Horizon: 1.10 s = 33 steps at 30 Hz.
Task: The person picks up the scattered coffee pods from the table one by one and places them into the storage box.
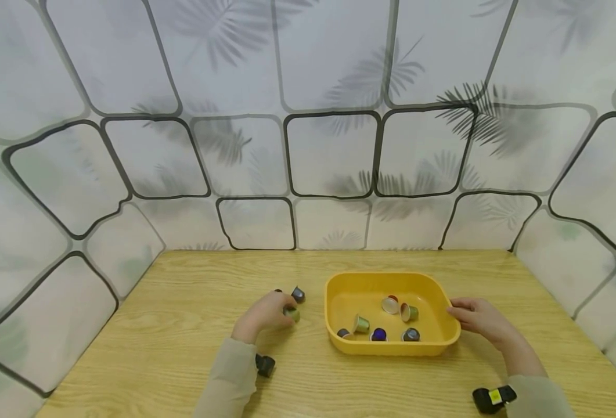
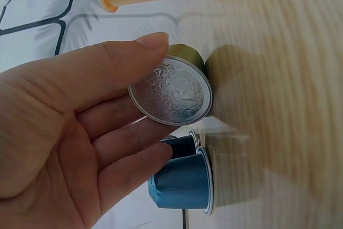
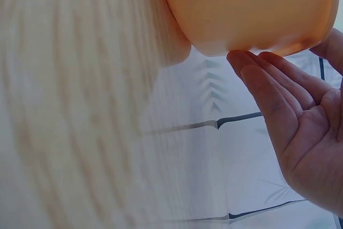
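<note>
Head view, left hand [image 1: 263, 316] pinching green capsule [image 1: 293, 314] near blue capsule [image 1: 298, 294], right hand [image 1: 481, 321] gripping yellow tray [image 1: 391, 348] by rim, assorted capsules [image 1: 409, 313] inside.

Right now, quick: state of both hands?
Left hand: closed, pinching a green foil-topped capsule.
Right hand: open, touching the outside of the yellow tray.

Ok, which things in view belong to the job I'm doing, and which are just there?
Likely part of the job:
green capsule, held by the left hand
yellow tray, right hand at its rim
capsules inside the tray
two dark capsules near the left hand

Just there:
wood-grain table
patterned backdrop
black wrist devices
</note>
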{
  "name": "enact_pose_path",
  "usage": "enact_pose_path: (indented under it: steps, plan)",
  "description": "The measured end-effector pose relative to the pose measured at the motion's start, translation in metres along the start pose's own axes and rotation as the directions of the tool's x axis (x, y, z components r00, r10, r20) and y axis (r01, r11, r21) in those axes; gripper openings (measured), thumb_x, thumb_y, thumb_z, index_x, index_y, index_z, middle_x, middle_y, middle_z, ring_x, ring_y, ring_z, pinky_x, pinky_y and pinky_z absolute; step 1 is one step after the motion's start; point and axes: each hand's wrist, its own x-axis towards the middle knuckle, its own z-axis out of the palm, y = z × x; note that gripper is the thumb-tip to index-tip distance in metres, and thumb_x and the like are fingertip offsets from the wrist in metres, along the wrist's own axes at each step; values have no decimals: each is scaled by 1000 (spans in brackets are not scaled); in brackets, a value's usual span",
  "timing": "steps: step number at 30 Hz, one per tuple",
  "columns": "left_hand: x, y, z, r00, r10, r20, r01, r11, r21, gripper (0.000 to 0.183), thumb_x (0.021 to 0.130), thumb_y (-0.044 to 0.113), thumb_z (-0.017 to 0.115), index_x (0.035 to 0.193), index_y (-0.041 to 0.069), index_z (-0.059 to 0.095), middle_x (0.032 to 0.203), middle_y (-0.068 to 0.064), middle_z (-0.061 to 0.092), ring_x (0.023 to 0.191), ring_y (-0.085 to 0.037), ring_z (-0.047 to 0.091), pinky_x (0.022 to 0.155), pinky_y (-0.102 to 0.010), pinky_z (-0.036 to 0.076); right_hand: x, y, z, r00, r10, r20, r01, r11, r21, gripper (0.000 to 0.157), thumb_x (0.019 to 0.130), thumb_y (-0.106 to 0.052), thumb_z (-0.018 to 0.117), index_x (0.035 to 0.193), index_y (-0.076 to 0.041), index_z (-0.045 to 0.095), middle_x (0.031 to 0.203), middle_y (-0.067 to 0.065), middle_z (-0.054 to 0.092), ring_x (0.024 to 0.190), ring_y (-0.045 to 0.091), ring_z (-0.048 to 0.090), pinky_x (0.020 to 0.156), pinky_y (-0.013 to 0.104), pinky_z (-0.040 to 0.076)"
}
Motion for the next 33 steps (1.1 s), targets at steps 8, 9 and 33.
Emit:
enact_pose_path:
  steps: [8, 9, 33]
  plan:
    - [0, 0, 2, 1000, -13, 24, 13, 1000, -4, 34, 72, 7, 69, 105, 0, 64, 99, -8, 63, 85, -16, 55, 76, -33, 46, 2, 6, 1, 1000, -18, -15, 18, 1000, -8, 54, 93, -24, 47, 122, 21, 36, 117, 32, 46, 102, 32, 53, 79, 35, 48]
    - [0, 0, 2, 1000, -13, 24, 14, 1000, -4, 34, 72, 7, 70, 105, 0, 64, 99, -8, 62, 85, -16, 55, 76, -34, 46, 2, 6, 1, 1000, -18, -15, 18, 1000, -8, 54, 93, -23, 47, 122, 21, 36, 117, 32, 46, 102, 32, 53, 79, 35, 48]
    - [0, 0, 3, 999, -20, 37, 20, 1000, -14, 36, 73, 6, 70, 107, 1, 62, 101, -9, 61, 84, -16, 54, 75, -32, 45, 1, 1, 0, 1000, 16, 0, -16, 1000, 5, 55, 92, -23, 47, 122, 22, 34, 118, 32, 45, 102, 31, 53, 79, 35, 48]
